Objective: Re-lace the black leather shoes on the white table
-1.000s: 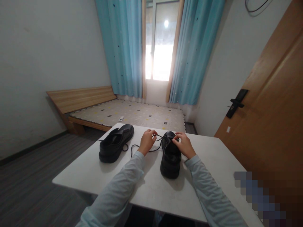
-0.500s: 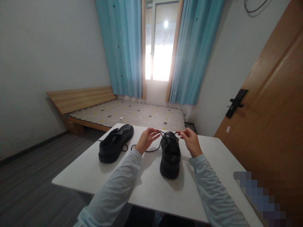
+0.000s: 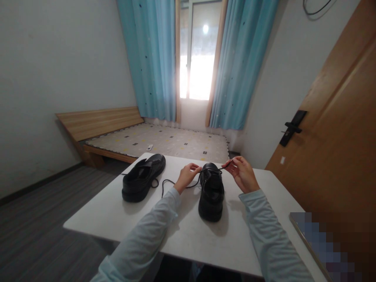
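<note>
A black shoe (image 3: 210,196) stands on the white table between my hands, its heel toward me. My right hand (image 3: 243,174), off the shoe's right side, pinches a black shoelace (image 3: 226,166) that runs taut from the shoe's front. At the shoe's left side my left hand (image 3: 188,176) is closed, thumb and forefinger together on the lace by the eyelets. A loose lace length trails from there leftward across the tabletop. The other black shoe (image 3: 141,180) rests to the left, its tongue raised and its lace hanging loose beside it.
The white table (image 3: 182,235) has its near edge close to my body. Beyond it is a bed (image 3: 164,137) with a small white object (image 3: 149,147) on it. A wooden door (image 3: 331,129) is at the right, and blue curtains (image 3: 241,70) flank the window.
My right hand has moved right and slightly up, drawing the lace out from the shoe. My left hand has come down a little, nearer the shoe's left side. Both shoes stay put.
</note>
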